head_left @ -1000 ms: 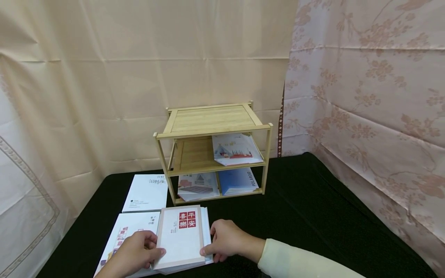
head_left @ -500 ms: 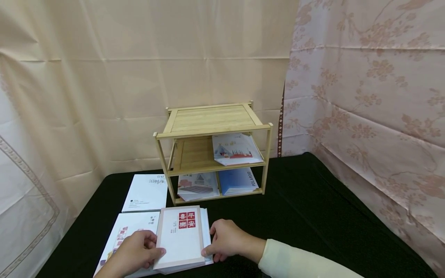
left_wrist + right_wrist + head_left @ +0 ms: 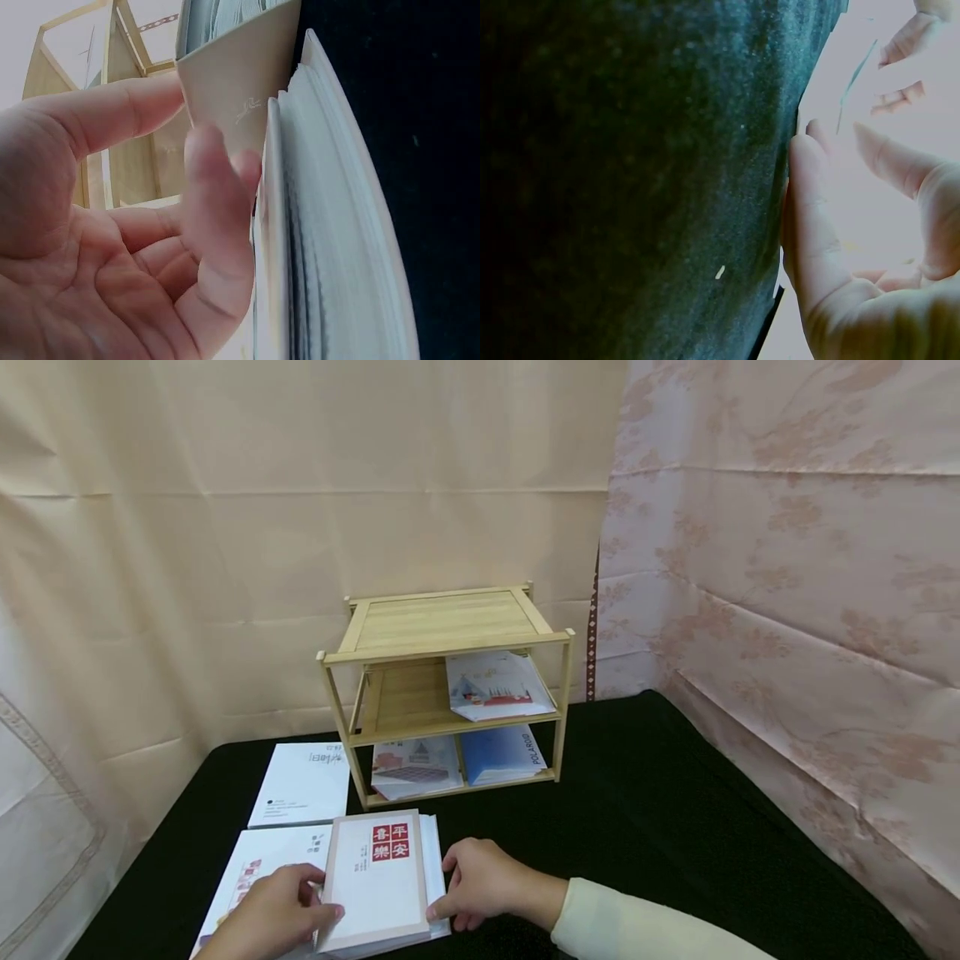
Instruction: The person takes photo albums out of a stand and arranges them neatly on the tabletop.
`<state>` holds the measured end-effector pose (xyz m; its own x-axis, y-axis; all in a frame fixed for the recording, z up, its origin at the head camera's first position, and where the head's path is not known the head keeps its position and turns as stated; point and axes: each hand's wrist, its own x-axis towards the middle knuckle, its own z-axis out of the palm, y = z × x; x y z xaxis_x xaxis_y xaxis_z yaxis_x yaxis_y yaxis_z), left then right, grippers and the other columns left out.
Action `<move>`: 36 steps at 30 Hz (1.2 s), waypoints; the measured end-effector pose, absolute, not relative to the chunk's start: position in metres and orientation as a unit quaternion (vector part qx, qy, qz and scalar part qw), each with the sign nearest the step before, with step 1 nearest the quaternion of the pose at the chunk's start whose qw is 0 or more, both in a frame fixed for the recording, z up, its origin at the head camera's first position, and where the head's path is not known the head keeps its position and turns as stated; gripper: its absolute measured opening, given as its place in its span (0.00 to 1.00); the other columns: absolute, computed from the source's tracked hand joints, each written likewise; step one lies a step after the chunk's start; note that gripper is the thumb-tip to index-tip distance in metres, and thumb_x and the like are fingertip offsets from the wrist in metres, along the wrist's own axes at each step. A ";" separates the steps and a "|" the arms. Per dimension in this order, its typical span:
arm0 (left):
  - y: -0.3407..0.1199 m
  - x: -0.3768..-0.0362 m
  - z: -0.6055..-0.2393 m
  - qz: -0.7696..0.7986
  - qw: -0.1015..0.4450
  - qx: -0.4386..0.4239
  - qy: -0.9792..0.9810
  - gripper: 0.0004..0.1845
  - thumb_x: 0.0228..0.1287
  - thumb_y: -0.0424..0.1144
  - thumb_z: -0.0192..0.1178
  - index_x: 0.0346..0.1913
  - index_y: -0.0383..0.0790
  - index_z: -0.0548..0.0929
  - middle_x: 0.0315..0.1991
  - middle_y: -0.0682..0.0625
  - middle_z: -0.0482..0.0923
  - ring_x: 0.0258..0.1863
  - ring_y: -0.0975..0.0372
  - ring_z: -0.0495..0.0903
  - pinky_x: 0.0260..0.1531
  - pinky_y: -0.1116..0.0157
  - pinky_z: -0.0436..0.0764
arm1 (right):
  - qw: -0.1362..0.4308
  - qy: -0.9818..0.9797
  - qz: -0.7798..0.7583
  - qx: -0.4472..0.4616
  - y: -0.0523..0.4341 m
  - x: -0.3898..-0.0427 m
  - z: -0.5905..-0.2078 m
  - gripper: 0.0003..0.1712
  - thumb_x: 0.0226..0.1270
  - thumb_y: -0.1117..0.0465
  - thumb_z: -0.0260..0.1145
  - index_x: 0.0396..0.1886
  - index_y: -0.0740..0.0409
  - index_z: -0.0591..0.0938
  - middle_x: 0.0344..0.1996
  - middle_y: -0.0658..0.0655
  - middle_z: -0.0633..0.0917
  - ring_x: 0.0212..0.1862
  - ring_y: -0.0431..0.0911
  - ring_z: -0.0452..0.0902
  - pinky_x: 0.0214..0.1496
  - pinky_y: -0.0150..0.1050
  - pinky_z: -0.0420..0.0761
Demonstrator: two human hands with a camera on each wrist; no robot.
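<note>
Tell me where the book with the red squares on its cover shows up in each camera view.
Head: book with the red squares, bottom centre, atop a stack, between both hands.
Left wrist: its beige cover, upper middle, beside the left hand.
Right wrist: cannot be made out; glare.
Shared landmark: the black tablecloth.

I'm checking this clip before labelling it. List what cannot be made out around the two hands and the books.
- Head view: the lower end of the top book and most of the left hand are cut off by the bottom edge.
- Right wrist view: glare washes out everything beyond the right hand.
- Head view: small print on the white book is too small to read.
</note>
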<state>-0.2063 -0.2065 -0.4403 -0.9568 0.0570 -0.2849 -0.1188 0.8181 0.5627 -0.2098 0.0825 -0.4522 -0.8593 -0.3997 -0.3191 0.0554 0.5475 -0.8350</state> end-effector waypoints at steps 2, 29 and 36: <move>-0.208 -0.206 -0.439 0.289 0.139 -0.015 0.947 0.36 0.53 0.52 0.78 0.58 0.29 0.81 0.32 0.49 0.80 0.30 0.61 0.78 0.32 0.64 0.79 | 0.250 0.844 -0.463 -0.106 0.082 -0.210 -0.452 0.33 0.55 0.60 0.81 0.56 0.69 0.78 0.24 0.56 0.87 0.23 0.49 0.87 0.25 0.39 0.88; -0.159 -0.221 -0.389 0.259 -0.015 0.098 0.961 0.27 0.56 0.44 0.76 0.56 0.33 0.84 0.44 0.42 0.83 0.36 0.59 0.81 0.29 0.61 0.81 | 0.172 0.875 -0.429 -0.147 0.111 -0.216 -0.424 0.35 0.57 0.55 0.81 0.60 0.68 0.78 0.25 0.50 0.86 0.24 0.46 0.84 0.26 0.39 0.83; -0.147 -0.228 -0.381 0.275 -0.030 0.125 0.953 0.23 0.56 0.42 0.75 0.53 0.35 0.85 0.44 0.43 0.83 0.37 0.58 0.81 0.31 0.62 0.82 | 0.152 0.888 -0.406 -0.151 0.121 -0.218 -0.414 0.36 0.57 0.52 0.80 0.60 0.67 0.79 0.26 0.49 0.86 0.26 0.44 0.83 0.29 0.38 0.84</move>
